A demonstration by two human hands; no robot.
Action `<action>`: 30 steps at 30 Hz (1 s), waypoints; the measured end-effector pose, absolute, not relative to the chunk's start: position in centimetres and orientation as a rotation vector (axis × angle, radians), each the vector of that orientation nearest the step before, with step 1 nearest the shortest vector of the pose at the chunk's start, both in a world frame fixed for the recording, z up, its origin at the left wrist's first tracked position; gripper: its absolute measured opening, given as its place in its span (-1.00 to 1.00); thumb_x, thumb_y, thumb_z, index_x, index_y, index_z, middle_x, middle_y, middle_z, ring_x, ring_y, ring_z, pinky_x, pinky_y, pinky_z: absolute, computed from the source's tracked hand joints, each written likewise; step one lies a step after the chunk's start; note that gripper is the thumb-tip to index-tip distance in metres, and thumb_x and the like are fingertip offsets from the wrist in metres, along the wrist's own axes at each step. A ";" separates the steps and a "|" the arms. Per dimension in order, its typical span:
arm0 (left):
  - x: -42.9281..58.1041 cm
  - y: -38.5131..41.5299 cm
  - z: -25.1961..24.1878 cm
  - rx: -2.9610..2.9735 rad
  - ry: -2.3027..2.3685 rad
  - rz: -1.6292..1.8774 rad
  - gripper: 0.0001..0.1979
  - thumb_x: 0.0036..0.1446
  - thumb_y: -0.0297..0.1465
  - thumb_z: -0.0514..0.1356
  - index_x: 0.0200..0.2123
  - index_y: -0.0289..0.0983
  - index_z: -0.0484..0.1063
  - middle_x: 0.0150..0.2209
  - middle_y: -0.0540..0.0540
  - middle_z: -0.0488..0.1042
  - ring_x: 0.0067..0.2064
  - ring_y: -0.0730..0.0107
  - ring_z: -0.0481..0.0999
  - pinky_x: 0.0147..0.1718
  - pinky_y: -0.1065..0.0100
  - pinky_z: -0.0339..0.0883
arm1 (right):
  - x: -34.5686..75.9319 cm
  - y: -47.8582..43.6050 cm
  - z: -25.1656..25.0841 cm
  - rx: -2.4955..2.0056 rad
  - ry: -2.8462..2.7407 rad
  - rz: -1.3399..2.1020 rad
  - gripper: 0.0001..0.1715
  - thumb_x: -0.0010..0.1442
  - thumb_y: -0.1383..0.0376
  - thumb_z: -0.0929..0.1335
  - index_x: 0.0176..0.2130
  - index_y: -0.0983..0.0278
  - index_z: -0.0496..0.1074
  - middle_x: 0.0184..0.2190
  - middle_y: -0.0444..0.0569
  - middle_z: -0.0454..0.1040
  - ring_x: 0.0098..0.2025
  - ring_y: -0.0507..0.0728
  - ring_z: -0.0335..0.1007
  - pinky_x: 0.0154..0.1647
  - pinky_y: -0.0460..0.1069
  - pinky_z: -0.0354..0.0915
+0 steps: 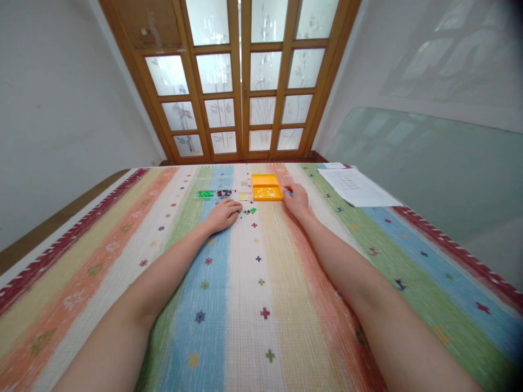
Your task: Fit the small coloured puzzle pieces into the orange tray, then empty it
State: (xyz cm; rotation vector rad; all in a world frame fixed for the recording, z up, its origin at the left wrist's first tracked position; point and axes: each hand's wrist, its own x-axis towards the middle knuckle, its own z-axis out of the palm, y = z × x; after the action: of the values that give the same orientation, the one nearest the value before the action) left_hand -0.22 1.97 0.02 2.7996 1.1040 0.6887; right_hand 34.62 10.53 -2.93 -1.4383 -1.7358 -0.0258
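Note:
An orange tray (pixel 266 188) with small pale pieces in it lies far out on the striped cloth. My right hand (pixel 296 199) rests just right of the tray, fingers curled at its near right corner, pinching something tiny I cannot make out. My left hand (pixel 223 213) lies palm down on the cloth, fingers bent, beside a small cluster of loose coloured beads (pixel 249 210). Left of the tray lie a green group of pieces (pixel 205 194), a dark red group (pixel 224 193) and a small yellow piece (pixel 244 196).
The striped multicoloured cloth (pixel 261 294) covers the whole table. A white printed sheet (pixel 357 187) lies at the far right. Wooden glazed doors (pixel 241 81) stand behind the table's far edge. A glass panel (pixel 429 158) leans on the right wall.

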 end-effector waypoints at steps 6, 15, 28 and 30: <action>-2.7 4.0 -1.0 2.672 1.374 0.884 -0.63 0.38 -0.39 0.11 0.14 -0.23 0.58 0.18 -0.19 0.56 0.21 0.10 0.46 0.30 -0.05 0.28 | 34.4 10.2 -2.7 -1.437 -1.737 -0.023 -0.69 0.35 0.22 0.26 -0.08 0.25 0.55 -0.11 0.16 0.57 -0.07 0.32 0.42 0.04 0.18 0.32; -7.0 6.4 -1.7 2.418 1.734 1.120 -0.57 0.32 -0.41 0.06 0.14 -0.24 0.58 0.17 -0.17 0.58 0.23 0.08 0.45 0.31 -0.05 0.28 | 34.1 9.9 -2.5 -1.404 -1.746 -0.003 -0.69 0.34 0.25 0.25 -0.09 0.24 0.55 -0.06 0.17 0.58 -0.03 0.32 0.42 0.08 0.19 0.33; -9.0 7.9 -3.3 2.368 1.845 1.010 -0.41 0.22 -0.46 0.06 0.31 -0.28 0.41 0.33 -0.19 0.42 0.42 -0.01 0.23 0.46 -0.12 0.04 | 34.2 10.3 -3.1 -1.437 -1.786 -0.019 -0.67 0.34 0.25 0.25 -0.08 0.25 0.56 -0.09 0.17 0.57 -0.05 0.33 0.42 0.04 0.19 0.33; -8.6 7.6 -3.2 2.404 1.819 0.988 -0.42 0.22 -0.46 0.08 0.31 -0.29 0.41 0.32 -0.21 0.43 0.40 0.02 0.26 0.46 -0.09 0.05 | 34.2 10.3 -3.1 -1.446 -1.789 -0.022 -0.67 0.34 0.25 0.25 -0.07 0.26 0.56 -0.09 0.18 0.57 -0.04 0.33 0.43 0.05 0.19 0.33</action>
State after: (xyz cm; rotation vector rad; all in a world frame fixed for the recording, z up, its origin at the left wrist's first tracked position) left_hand -8.64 7.57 -3.17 2.4038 1.8185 0.9876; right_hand 34.16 10.29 -3.11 -1.4455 -1.7894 -0.0225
